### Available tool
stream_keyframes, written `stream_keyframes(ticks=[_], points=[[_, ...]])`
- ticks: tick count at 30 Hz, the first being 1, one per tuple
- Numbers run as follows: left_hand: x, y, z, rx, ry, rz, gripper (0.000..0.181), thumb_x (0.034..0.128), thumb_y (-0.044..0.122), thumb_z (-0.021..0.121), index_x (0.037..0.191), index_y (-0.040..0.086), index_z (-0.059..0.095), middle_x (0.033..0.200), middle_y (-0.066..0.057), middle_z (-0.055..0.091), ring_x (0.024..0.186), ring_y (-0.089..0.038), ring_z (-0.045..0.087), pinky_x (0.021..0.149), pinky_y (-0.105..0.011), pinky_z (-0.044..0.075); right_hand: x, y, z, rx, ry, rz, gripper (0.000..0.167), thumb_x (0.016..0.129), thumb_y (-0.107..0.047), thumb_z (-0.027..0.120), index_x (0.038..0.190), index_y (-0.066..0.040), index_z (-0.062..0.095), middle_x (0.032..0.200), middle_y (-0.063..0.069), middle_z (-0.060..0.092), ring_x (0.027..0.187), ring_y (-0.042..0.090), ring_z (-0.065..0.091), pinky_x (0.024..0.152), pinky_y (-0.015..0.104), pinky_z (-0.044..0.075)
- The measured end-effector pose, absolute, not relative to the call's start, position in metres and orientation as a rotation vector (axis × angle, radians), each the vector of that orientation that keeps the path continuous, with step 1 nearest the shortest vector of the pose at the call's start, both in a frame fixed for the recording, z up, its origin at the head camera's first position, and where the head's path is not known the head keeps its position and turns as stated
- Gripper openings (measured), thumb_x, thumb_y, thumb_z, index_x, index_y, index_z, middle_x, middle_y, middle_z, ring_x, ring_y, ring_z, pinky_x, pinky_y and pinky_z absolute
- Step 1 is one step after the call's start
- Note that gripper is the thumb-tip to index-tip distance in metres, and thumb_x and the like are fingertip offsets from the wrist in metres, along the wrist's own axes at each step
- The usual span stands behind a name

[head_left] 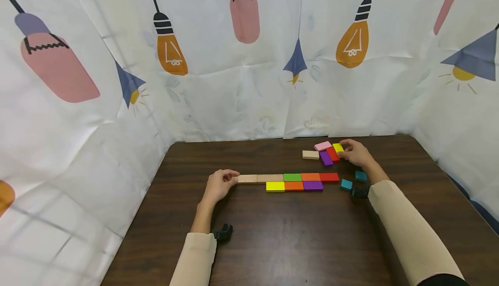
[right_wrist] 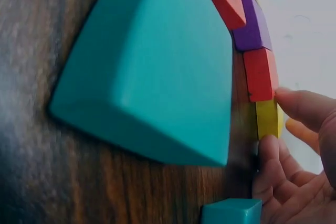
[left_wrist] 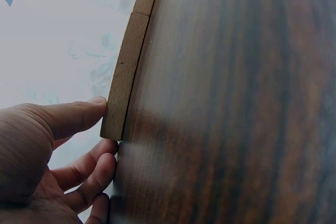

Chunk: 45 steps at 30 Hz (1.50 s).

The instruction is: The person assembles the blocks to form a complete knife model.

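Observation:
A row of flat blocks runs across the table: two plain wooden ones, then green (head_left: 292,177), orange (head_left: 310,177) and red (head_left: 329,177). Against its near side lie a yellow block (head_left: 275,186), an orange-red block (head_left: 294,186) and a purple block (head_left: 313,186). My left hand (head_left: 219,186) grips the free end of the leftmost wooden block (left_wrist: 126,72), thumb on one side and fingertips by the end. Farther back, my right hand (head_left: 356,153) pinches a yellow block (right_wrist: 267,119) between thumb and fingers, beside a red block (right_wrist: 260,74) in a loose cluster.
The cluster also holds a pink block (head_left: 322,146), a purple block (head_left: 326,159) and a plain wooden block (head_left: 310,155). Two teal blocks (head_left: 346,184) lie near my right wrist. A patterned white curtain (head_left: 249,99) hangs behind the dark wooden table (head_left: 280,234).

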<state>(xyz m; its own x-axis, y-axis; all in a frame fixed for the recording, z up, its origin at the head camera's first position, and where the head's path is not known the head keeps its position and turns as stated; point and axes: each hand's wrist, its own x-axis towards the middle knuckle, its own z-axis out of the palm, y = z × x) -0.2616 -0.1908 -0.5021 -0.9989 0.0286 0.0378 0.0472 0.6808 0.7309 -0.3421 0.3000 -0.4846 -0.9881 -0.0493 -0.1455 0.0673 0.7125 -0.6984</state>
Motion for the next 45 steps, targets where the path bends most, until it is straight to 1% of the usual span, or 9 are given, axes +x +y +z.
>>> stream_keyframes(ticks=[5, 11, 16, 21, 27, 36, 42, 45], points=[[-0.261, -0.191, -0.502, -0.069, -2.863, -1.244, 0.017, 0.0952, 0.022, 0.075, 0.111, 0.019, 0.080, 0.093, -0.003, 0.063, 0.082, -0.018, 0.055, 0.072, -0.032, 0.046, -0.343, 0.299, -0.485, 0.061, 2.759, -1.109, 0.059, 0.102, -0.026, 0.064, 0.150, 0.001, 0.042, 0.119, 0.026, 0.056, 0.093, 0.029, 0.059, 0.075, 0.031, 0.048], [-0.261, -0.191, -0.501, -0.056, -2.869, -1.247, 0.016, 0.0952, 0.022, 0.075, 0.110, 0.019, 0.080, 0.092, -0.003, 0.063, 0.082, -0.018, 0.055, 0.072, -0.032, 0.045, -0.339, 0.304, -0.483, 0.101, 2.755, -1.118, 0.057, 0.100, -0.024, 0.065, 0.144, 0.006, 0.045, 0.124, 0.028, 0.055, 0.093, 0.028, 0.062, 0.072, 0.026, 0.050], [-0.261, -0.191, -0.500, -0.042, -2.873, -1.255, 0.016, 0.0960, 0.023, 0.074, 0.110, 0.020, 0.080, 0.093, -0.003, 0.062, 0.082, -0.019, 0.054, 0.072, -0.032, 0.045, -0.333, 0.312, -0.482, 0.082, 2.727, -1.158, 0.056, 0.100, -0.021, 0.064, 0.143, 0.009, 0.046, 0.125, 0.029, 0.054, 0.095, 0.028, 0.062, 0.072, 0.024, 0.052], [-0.260, -0.191, -0.500, -0.057, -2.868, -1.254, 0.017, 0.0958, 0.021, 0.074, 0.111, 0.018, 0.080, 0.092, -0.004, 0.061, 0.081, -0.019, 0.053, 0.071, -0.033, 0.044, -0.330, 0.322, -0.484, 0.050, 2.701, -1.164, 0.053, 0.100, -0.020, 0.064, 0.140, 0.010, 0.048, 0.123, 0.029, 0.054, 0.094, 0.028, 0.060, 0.072, 0.024, 0.053], [-0.261, -0.191, -0.500, -0.050, -2.868, -1.238, 0.016, 0.0947, 0.022, 0.075, 0.110, 0.019, 0.080, 0.091, -0.003, 0.062, 0.080, -0.018, 0.054, 0.070, -0.031, 0.044, -0.332, 0.327, -0.487, 0.047, 2.693, -1.126, 0.055, 0.098, -0.025, 0.069, 0.139, 0.007, 0.051, 0.121, 0.026, 0.054, 0.094, 0.028, 0.057, 0.074, 0.024, 0.051], [-0.260, -0.190, -0.500, -0.062, -2.869, -1.243, 0.017, 0.0951, 0.021, 0.075, 0.111, 0.019, 0.080, 0.092, -0.004, 0.061, 0.081, -0.018, 0.053, 0.070, -0.031, 0.043, -0.324, 0.327, -0.488, 0.055, 2.783, -1.110, 0.057, 0.096, -0.024, 0.070, 0.142, 0.004, 0.051, 0.118, 0.023, 0.056, 0.091, 0.026, 0.059, 0.072, 0.026, 0.052], [-0.260, -0.190, -0.500, -0.063, -2.860, -1.235, 0.016, 0.0951, 0.022, 0.075, 0.110, 0.019, 0.080, 0.089, -0.003, 0.061, 0.079, -0.018, 0.053, 0.070, -0.031, 0.043, -0.315, 0.330, -0.487, 0.006, 2.847, -1.080, 0.052, 0.098, -0.025, 0.070, 0.140, 0.002, 0.056, 0.122, 0.025, 0.057, 0.103, 0.035, 0.056, 0.083, 0.036, 0.052], [-0.261, -0.190, -0.500, -0.067, -2.857, -1.229, 0.016, 0.0946, 0.022, 0.075, 0.110, 0.018, 0.080, 0.089, -0.003, 0.061, 0.079, -0.017, 0.053, 0.069, -0.030, 0.043, -0.308, 0.330, -0.486, -0.050, 2.866, -1.084, 0.050, 0.098, -0.025, 0.070, 0.139, 0.002, 0.058, 0.123, 0.026, 0.060, 0.105, 0.036, 0.057, 0.085, 0.037, 0.052]])
